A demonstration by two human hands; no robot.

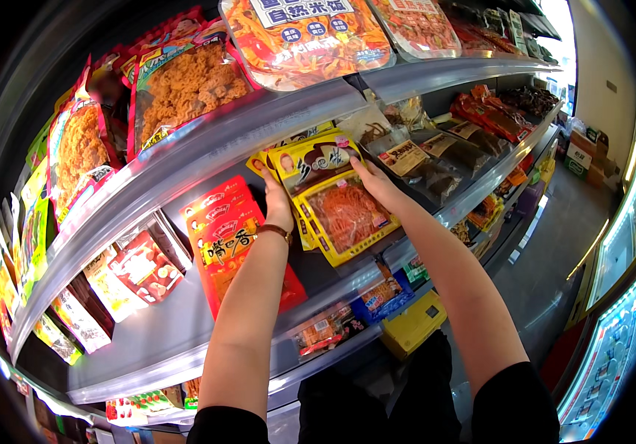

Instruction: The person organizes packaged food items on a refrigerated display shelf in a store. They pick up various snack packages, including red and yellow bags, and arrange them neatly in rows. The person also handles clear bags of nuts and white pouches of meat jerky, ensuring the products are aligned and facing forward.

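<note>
Several yellow food packets (pixel 346 208) lie in an overlapping stack on the middle shelf, the top one with a clear window over reddish shreds. My left hand (pixel 276 200), with a brown band at the wrist, holds the stack along its left edge. On the opposite side, my right hand (pixel 376 186) grips the top packet near its upper right, thumb on its face. Some of my left fingers are hidden by the packets. Red packets (pixel 223 227) with writing lie fanned out just left of my left forearm.
Above, a shelf with a clear plastic front lip (pixel 273 119) carries boxed meals (pixel 307 44) and fried-snack bags (pixel 190 89). Clear bags of dried food (pixel 412 158) lie to the right. A yellow box (pixel 415 324) sits low down. Lit display cases (pixel 607 361) line the aisle's right side.
</note>
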